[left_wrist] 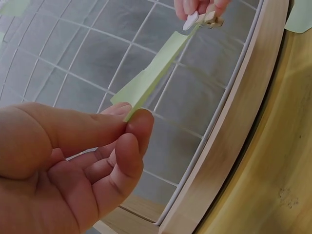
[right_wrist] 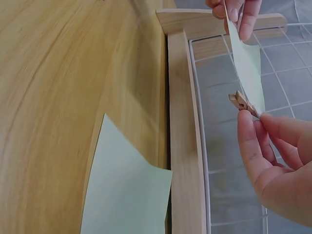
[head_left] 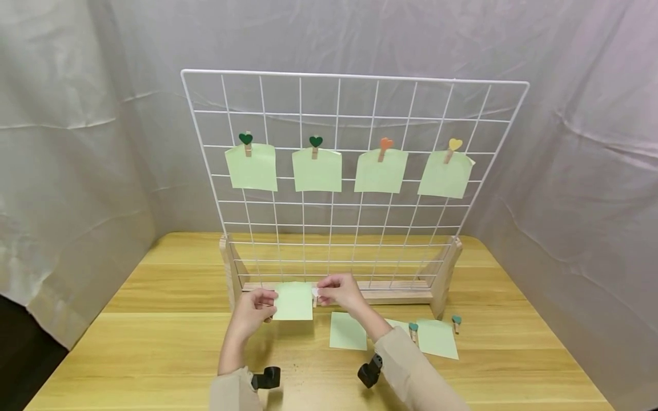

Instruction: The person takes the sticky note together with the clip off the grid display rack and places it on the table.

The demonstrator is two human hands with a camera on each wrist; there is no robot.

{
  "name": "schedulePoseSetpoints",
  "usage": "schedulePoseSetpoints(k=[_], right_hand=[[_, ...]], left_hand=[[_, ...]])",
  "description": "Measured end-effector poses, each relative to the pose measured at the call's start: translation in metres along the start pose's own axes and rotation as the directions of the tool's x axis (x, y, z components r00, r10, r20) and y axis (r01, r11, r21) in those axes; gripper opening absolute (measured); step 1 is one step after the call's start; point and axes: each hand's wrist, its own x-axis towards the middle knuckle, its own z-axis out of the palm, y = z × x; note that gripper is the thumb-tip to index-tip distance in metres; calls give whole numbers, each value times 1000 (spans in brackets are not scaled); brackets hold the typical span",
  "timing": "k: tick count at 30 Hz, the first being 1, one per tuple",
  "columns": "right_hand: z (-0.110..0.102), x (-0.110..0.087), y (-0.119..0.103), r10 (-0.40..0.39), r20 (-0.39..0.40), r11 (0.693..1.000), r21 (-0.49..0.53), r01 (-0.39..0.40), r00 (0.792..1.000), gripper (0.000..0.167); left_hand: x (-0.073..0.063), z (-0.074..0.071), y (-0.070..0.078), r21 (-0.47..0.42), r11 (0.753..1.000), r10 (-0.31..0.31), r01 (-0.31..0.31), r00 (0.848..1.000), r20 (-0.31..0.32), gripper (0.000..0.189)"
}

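Note:
My left hand (head_left: 251, 311) pinches the left edge of a pale green paper note (head_left: 293, 302) between thumb and fingers, in front of the grid's lower part. At the note's right edge, my right hand (head_left: 341, 291) pinches a small wooden clothespin (right_wrist: 238, 101) with a white ornament (left_wrist: 191, 21). In the right wrist view the clothespin is at the note's edge; whether its jaws grip the paper I cannot tell. Behind both hands stands a white wire grid (head_left: 354, 75) in a wooden stand (head_left: 446, 277).
Several green notes hang on the grid from heart-topped clothespins, such as a dark green one (head_left: 245, 138) and a yellow one (head_left: 454, 145). More notes lie on the wooden table (head_left: 154, 342), including one (head_left: 348, 331) below my right hand. Teal-topped clothespins (head_left: 456, 324) lie at the right.

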Motion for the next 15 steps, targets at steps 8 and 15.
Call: schedulePoseSetpoints(k=[8,15], right_hand=[[-6,-2,6,41,20,998,-53,-40,999,16],[-8,-5,9,109,24,989,-104,-105,994,13]], left_hand=[[1,2,-5,10,999,-41,40,998,40,20],[3,6,-12,45,997,-60,57,996,69,20]])
